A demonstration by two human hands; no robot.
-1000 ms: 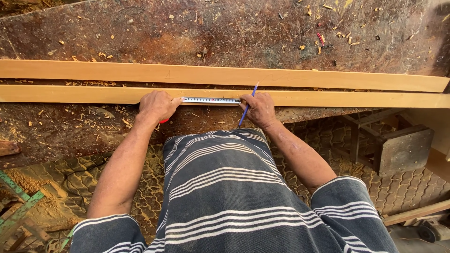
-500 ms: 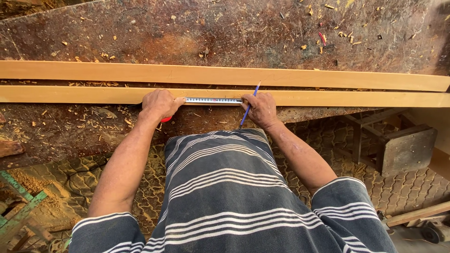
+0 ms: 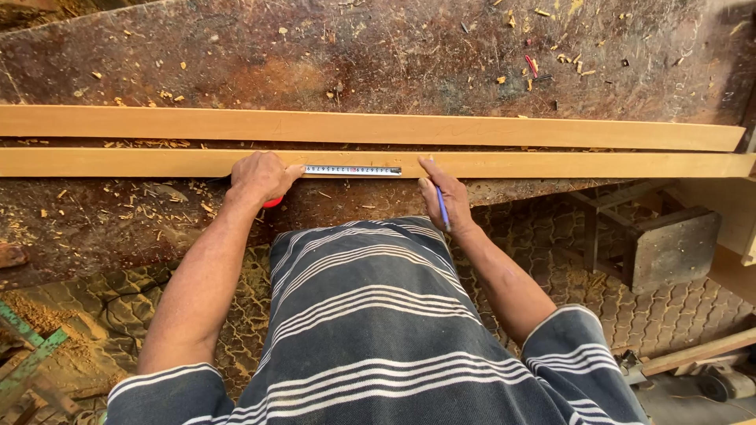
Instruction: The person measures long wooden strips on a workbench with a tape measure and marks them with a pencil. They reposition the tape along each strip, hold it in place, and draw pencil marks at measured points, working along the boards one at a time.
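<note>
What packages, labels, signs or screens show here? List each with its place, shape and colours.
No package, sign or screen shows.
Only printed thing: the tape measure blade, a narrow white strip with fine dark and some red markings, lying flat along the near wooden strip, running from the left hand toward the right hand.
The tape's case is a red bit under the left hand.

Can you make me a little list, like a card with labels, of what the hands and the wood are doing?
Left hand: grip closed over a red tape measure case, pressing on the nearer long pale wooden strip
Tape: white metal tape blade pulled out flat along that strip
Right hand: holds a blue pencil, forefinger touching the strip near the blade's end
Behind: second long pale wooden strip, parallel
Underneath: rusty brown metal table with wood chips
</note>
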